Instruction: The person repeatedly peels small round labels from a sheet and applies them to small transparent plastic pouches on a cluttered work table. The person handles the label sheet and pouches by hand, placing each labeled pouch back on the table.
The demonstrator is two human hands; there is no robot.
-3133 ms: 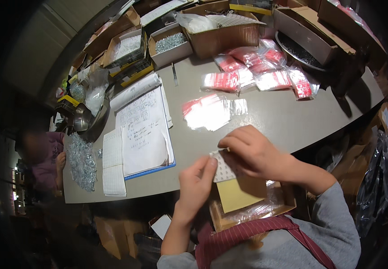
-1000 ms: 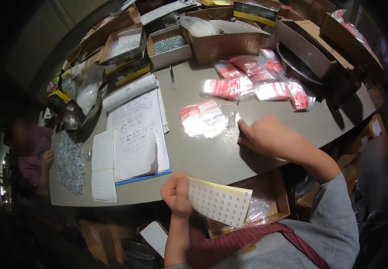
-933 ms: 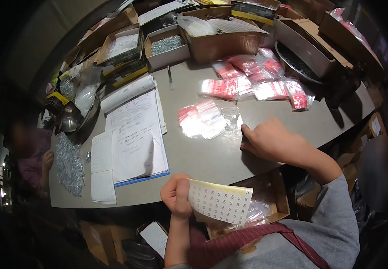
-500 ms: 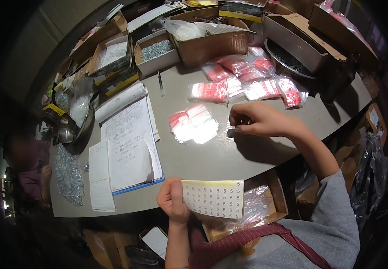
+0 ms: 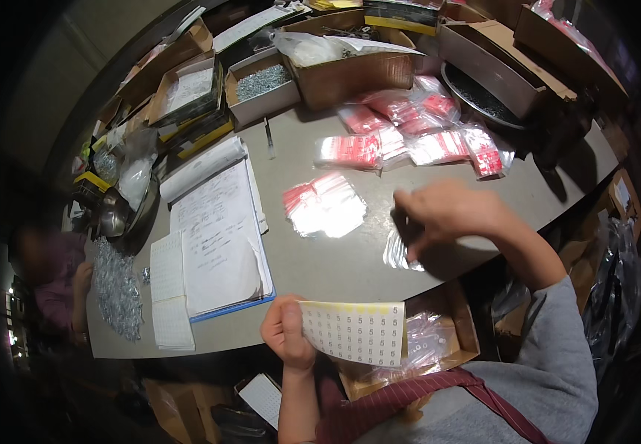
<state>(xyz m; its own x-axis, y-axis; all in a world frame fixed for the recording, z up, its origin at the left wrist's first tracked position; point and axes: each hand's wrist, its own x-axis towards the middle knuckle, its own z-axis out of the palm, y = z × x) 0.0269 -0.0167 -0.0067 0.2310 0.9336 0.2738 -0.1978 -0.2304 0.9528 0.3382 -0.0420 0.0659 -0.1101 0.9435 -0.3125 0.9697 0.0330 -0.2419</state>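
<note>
My left hand (image 5: 288,334) pinches a sticker sheet (image 5: 353,332) below the desk's (image 5: 335,263) near edge; my right hand (image 5: 450,214), fingers together, presses a clear bag (image 5: 397,250). Labelling underway, I judge.

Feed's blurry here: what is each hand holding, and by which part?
Left hand pinches the sticker sheet by its left edge. Right hand grips a clear bag at its top, lifting it off the table.

grey table (image 5: 350,266) bearing clear bags (image 5: 326,207), papers (image 5: 217,237), screw boxes (image 5: 261,92).
</note>
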